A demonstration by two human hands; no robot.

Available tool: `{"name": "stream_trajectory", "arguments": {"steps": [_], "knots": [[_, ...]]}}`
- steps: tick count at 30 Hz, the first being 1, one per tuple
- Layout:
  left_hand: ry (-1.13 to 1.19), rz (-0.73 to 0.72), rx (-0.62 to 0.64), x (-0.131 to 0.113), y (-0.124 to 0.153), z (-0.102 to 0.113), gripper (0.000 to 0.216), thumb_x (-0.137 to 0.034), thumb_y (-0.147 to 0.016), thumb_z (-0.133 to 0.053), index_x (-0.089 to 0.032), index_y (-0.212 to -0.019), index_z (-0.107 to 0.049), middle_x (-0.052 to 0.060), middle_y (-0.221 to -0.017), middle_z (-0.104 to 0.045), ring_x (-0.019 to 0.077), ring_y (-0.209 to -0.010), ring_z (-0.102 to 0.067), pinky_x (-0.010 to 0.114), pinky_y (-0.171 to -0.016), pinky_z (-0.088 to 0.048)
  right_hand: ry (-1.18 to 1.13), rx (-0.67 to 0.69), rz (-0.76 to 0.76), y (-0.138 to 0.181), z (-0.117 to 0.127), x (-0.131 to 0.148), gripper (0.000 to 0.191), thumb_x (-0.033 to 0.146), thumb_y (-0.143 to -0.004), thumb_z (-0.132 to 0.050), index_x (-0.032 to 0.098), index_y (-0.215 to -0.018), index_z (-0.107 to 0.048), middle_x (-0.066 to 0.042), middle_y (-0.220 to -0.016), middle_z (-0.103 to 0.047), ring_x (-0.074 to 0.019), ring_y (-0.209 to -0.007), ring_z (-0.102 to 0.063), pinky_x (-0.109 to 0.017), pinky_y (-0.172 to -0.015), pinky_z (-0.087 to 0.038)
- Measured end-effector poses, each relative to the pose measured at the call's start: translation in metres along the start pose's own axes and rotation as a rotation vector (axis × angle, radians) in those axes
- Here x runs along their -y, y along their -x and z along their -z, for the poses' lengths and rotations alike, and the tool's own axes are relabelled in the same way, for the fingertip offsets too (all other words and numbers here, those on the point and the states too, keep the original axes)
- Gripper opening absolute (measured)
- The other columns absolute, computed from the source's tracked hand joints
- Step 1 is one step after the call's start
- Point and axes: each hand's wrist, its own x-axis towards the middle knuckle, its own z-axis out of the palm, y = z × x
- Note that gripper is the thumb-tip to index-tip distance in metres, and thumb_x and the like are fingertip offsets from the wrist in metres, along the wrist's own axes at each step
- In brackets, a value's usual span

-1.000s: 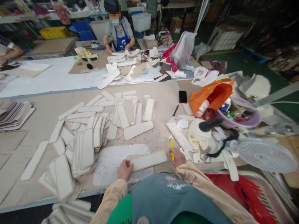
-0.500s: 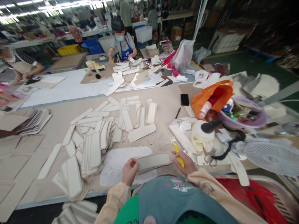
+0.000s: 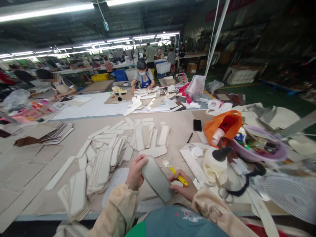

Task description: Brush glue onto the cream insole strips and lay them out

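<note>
My left hand (image 3: 135, 171) grips the upper end of a grey, rounded flat piece (image 3: 156, 179), lifted off the table and tilted toward me. My right hand (image 3: 184, 187) steadies its lower end while also holding a yellow-handled brush (image 3: 175, 171), bristles pointing up and left. Under the hands lies a white work mat (image 3: 116, 182). Several cream strips (image 3: 116, 148) lie fanned across the beige table (image 3: 37, 164) to the left and ahead.
To my right: a black phone (image 3: 197, 125), a pen (image 3: 189, 137), an orange bag (image 3: 224, 123), a purple bowl (image 3: 261, 148) of odds and ends, a white fan (image 3: 288, 194). A person in a blue apron (image 3: 144, 78) works at the far table; another person (image 3: 59, 86) sits at left.
Both hands lifted the flat piece off the mat and turned it upright, its grey side toward me. The camera tilted upward, showing more of the hall.
</note>
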Motion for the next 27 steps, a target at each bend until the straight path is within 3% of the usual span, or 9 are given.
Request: {"name": "stream_trajectory", "arguments": {"steps": [4,9,14,21,27], "knots": [[0.137,-0.045,-0.064,-0.002,-0.011,0.001,0.022,-0.026,-0.059,-0.072,-0.016,-0.073,-0.059,-0.004,-0.059,-0.059,0.0097,-0.051,-0.053,0.021,-0.050,-0.042,-0.060,-0.038,-0.092,0.007,0.000,0.003,0.037,0.029,-0.062,-0.073,0.025,-0.081,-0.042,0.003,-0.086,-0.061,-0.0181,-0.083,-0.060,-0.031,-0.078,-0.048],[0.283,-0.112,-0.158,0.012,-0.020,0.010,0.015,-0.021,-0.063,-0.070,-0.015,-0.074,-0.063,-0.002,-0.066,-0.065,0.0102,-0.062,-0.059,0.020,-0.062,-0.048,-0.039,-0.171,-0.048,0.010,0.002,0.006,0.032,0.031,-0.065,-0.072,0.024,-0.077,-0.043,0.005,-0.073,-0.049,-0.0140,-0.071,-0.050,-0.024,-0.065,-0.043],[0.346,-0.098,-0.194,0.030,-0.019,0.016,0.020,-0.008,-0.062,-0.066,-0.014,-0.082,-0.065,0.001,-0.078,-0.071,0.0132,-0.072,-0.064,0.022,-0.069,-0.051,-0.119,-0.233,-0.068,0.014,0.005,0.012,0.037,0.032,-0.062,-0.076,0.024,-0.076,-0.043,0.006,-0.072,-0.050,-0.0139,-0.069,-0.050,-0.023,-0.061,-0.043],[0.373,-0.069,-0.263,0.041,-0.023,0.023,0.014,-0.003,-0.066,-0.061,-0.013,-0.076,-0.063,0.002,-0.072,-0.070,0.0123,-0.067,-0.064,0.020,-0.065,-0.053,-0.172,-0.282,-0.101,0.020,0.012,0.019,0.041,0.037,-0.058,-0.079,0.022,-0.075,-0.044,0.008,-0.063,-0.044,-0.0096,-0.055,-0.045,-0.020,-0.050,-0.039],[0.400,-0.092,-0.264,0.043,-0.020,0.023,0.018,-0.004,-0.064,-0.063,-0.014,-0.079,-0.061,0.002,-0.069,-0.069,0.0160,-0.069,-0.067,0.028,-0.074,-0.056,-0.112,-0.347,-0.102,0.024,0.014,0.014,0.039,0.039,-0.059,-0.079,0.022,-0.073,-0.047,0.008,-0.061,-0.045,-0.0097,-0.052,-0.044,-0.021,-0.048,-0.039]]}}
